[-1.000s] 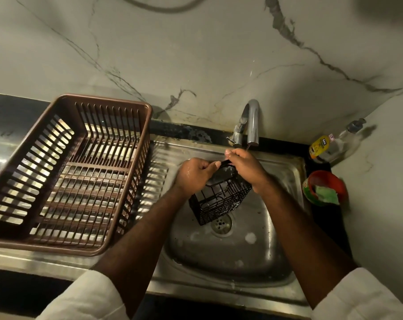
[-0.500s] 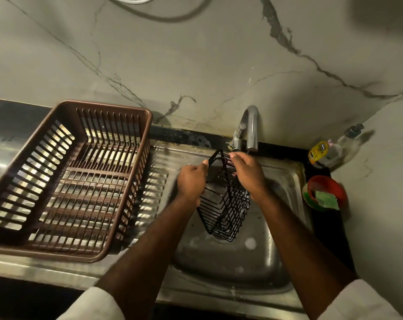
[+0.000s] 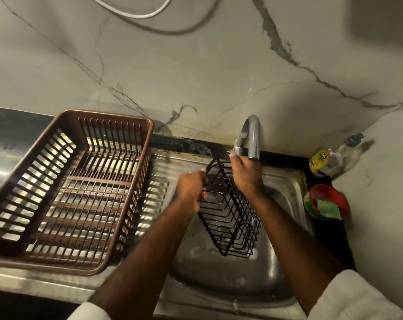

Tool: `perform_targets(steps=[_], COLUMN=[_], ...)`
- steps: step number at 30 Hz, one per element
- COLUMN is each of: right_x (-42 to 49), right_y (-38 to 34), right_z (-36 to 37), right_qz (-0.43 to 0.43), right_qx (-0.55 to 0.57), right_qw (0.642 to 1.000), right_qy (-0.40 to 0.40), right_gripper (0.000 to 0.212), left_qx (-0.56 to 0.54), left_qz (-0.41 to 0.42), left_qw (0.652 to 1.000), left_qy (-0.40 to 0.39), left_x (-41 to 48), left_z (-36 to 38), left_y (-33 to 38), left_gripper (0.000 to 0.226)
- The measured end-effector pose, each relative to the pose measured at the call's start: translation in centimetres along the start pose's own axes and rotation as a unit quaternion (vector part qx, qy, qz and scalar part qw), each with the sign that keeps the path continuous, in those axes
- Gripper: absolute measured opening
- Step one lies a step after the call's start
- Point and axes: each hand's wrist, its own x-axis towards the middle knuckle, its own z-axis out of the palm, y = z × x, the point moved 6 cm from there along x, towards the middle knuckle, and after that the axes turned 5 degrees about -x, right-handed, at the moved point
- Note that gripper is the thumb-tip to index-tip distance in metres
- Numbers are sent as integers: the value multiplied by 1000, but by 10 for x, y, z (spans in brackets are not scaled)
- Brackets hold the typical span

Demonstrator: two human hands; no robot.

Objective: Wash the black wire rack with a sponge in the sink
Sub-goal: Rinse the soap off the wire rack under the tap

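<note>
The black wire rack (image 3: pixel 230 215) hangs tilted over the steel sink (image 3: pixel 219 282), its long side pointing down toward the drain. My left hand (image 3: pixel 191 190) grips the rack's upper left edge. My right hand (image 3: pixel 246 176) is above the rack's top right corner, with its fingertips curled at the lever of the tap (image 3: pixel 251 135). Whether that hand still touches the rack is hidden. No running water shows. A green sponge (image 3: pixel 327 206) lies in a red bowl (image 3: pixel 329 190) to the right of the sink.
A brown slatted plastic basket (image 3: pixel 108 114) stands on the steel drainboard to the left of the sink. A dish soap bottle (image 3: pixel 322 161) lies in the back right corner. The marble wall rises right behind the tap.
The rack swung from a low, flatter hold in the basin to hanging nearly upright. My right hand slid up from the rack's top edge to the tap lever.
</note>
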Motion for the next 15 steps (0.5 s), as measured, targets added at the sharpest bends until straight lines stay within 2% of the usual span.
perform_targets(steps=[3,6,9,12,15], right_x=[5,8,8,9,9], right_y=[6,12,15,16,22], right_z=[-2,-6,-12,-15,-11], right_qz=[79,125,171,175,182], right_qx=[14,23,-4,-23,-18], right_qw=[996,990,983,983,982], right_qy=[29,56,66,55,38], right_gripper=[35,32,38,34,31], left_qx=[62,139,193,289,346], left_qz=[50,163,266,287,280], left_qw=[997,975,944,912,895], left_qy=[19,57,11,-44,-39], left_x=[4,3,-12,-19,-14], left_z=[0,-6,-2,10,14], left_y=[3,8,8,-6,-18], left_gripper=[22,32,54,88,101])
